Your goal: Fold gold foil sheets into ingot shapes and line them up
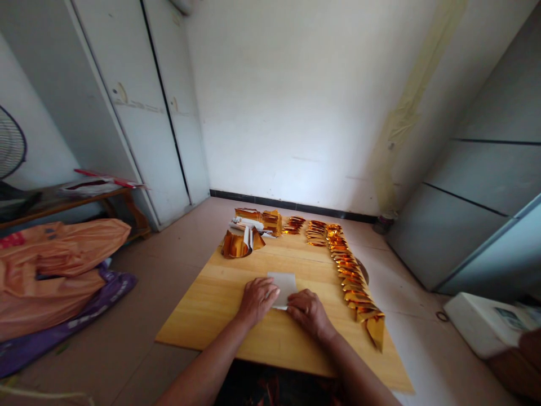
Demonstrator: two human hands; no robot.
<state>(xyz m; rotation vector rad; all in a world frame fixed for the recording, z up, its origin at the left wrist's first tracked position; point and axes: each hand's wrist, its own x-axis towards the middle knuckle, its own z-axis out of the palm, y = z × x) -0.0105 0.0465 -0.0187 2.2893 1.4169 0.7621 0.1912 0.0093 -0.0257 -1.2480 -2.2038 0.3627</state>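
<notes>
A small white sheet of paper [284, 284] lies on a wooden board [220, 304] in front of me. My left hand [257, 299] rests on the sheet's left edge, fingers pressed down on it. My right hand [307, 312] presses on the sheet's near right corner. A long row of folded gold foil pieces [353, 279] runs along the board's right side. At the far end sit a curled gold foil sheet [236, 243] and stacks of gold foil paper [270, 220].
Orange and purple bags [54, 270] lie on the floor at the left, below a low wooden bench [63, 204]. White cabinet doors [139, 107] stand behind. A white box [486, 324] sits at the right on the tiled floor.
</notes>
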